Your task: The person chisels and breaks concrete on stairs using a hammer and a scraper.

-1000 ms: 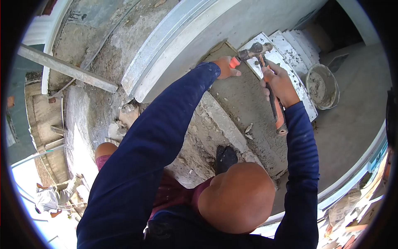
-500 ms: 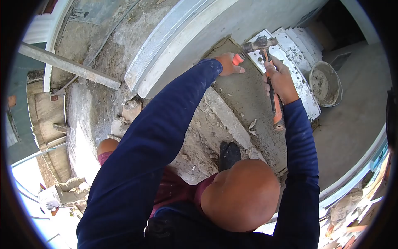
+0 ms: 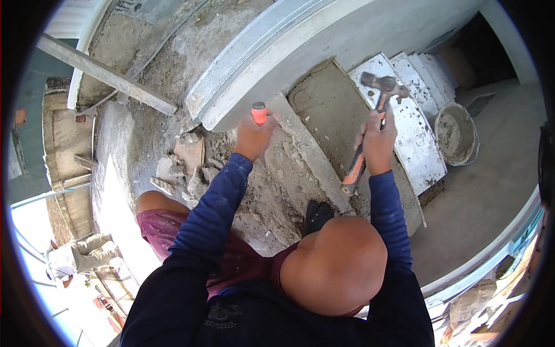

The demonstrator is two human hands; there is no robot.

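My left hand point(image 3: 253, 136) grips a chisel with an orange grip point(image 3: 259, 113), held upright over the broken edge of a concrete step point(image 3: 300, 147) near the grey curved moulding point(image 3: 254, 63). My right hand point(image 3: 377, 141) holds a hammer with an orange-and-black handle point(image 3: 364, 151); its steel head point(image 3: 383, 82) is raised above a mortar-smeared white tile point(image 3: 404, 127). Both arms wear dark blue sleeves. The chisel's tip is hidden behind my hand.
Broken concrete rubble point(image 3: 185, 165) lies left of the step. A bucket crusted with mortar point(image 3: 457, 133) stands at the right beside stacked white tiles point(image 3: 430, 72). A wooden beam point(image 3: 110, 75) crosses the upper left. My knee point(image 3: 153, 203) and dark shoe point(image 3: 315, 214) are below.
My left hand pulled the chisel back and left, from the far mortar bed to the step's broken edge. The hammer swung up and now stands raised, more upright.
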